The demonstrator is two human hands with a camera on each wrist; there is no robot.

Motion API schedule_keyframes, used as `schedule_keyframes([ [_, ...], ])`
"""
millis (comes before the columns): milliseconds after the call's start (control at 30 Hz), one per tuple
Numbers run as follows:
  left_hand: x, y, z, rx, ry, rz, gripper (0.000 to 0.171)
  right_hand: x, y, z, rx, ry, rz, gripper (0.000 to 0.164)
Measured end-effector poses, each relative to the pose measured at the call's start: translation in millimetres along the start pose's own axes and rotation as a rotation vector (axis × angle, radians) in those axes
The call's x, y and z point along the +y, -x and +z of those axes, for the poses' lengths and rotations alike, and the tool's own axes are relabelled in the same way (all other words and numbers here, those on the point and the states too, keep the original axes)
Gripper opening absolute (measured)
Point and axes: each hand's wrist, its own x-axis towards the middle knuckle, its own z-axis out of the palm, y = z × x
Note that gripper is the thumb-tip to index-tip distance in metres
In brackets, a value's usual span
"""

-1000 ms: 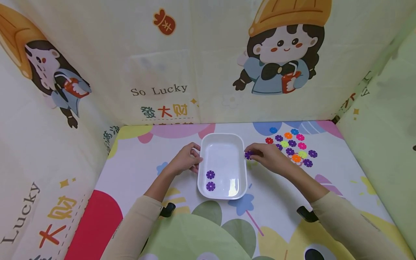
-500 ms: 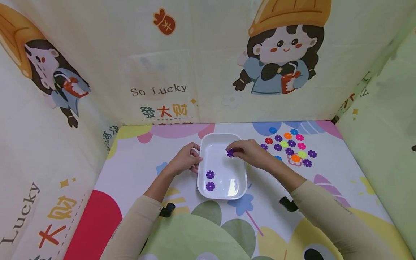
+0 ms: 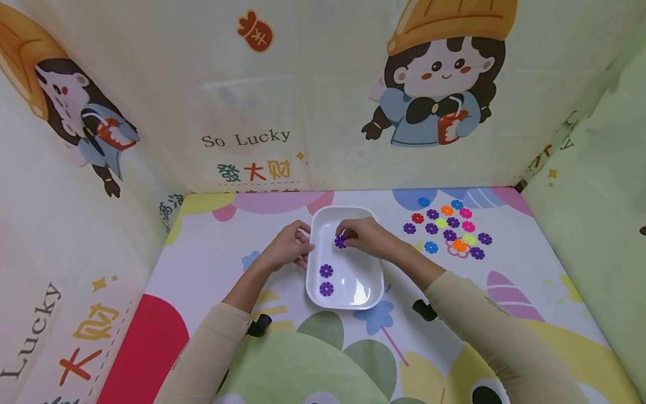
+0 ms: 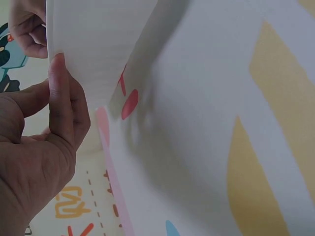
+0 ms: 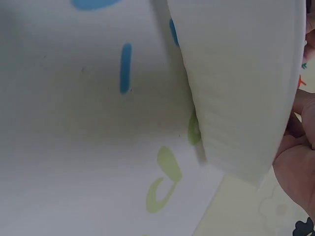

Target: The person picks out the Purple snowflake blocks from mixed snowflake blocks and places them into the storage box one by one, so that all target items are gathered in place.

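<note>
A white rectangular tray [image 3: 363,275] stands on the table, two purple notched flower-shaped discs [image 3: 326,271] lying inside toward its near left. My left hand [image 3: 290,245] grips the tray's left rim; the left wrist view shows the fingers [image 4: 60,93] against the outer wall. Over the upper part of the tray, my right hand [image 3: 367,235] pinches another purple flower-shaped disc [image 3: 340,241] between thumb and fingertips. In the right wrist view the tray's wall hides part of the right hand [image 5: 298,152] and the disc in it.
Right of the tray lie several loose flower-shaped discs [image 3: 453,223] in purple, blue, pink, orange, yellow and red. A blue disc [image 3: 431,247] is among the nearest to the tray. Printed cloth walls [image 3: 323,112] rise behind and at both sides of the patterned table.
My right hand has moved left with the purple disc, from outside the tray's right rim to over its upper left part. The left hand and the tray stay in place.
</note>
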Motion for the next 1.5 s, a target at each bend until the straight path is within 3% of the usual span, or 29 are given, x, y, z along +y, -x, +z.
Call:
schedule_keyframes([
  [733,1.2,0.8,-1.1,-0.01,0.001,0.01,0.039,-1.2,-30.0,30.8,-0.078,0.032,0.004,0.015],
  [1500,-1.5,0.9,-1.0,-0.013,0.014,0.022,0.039,-2.4,-34.8,47.3,-0.062,0.074,0.082,0.011],
])
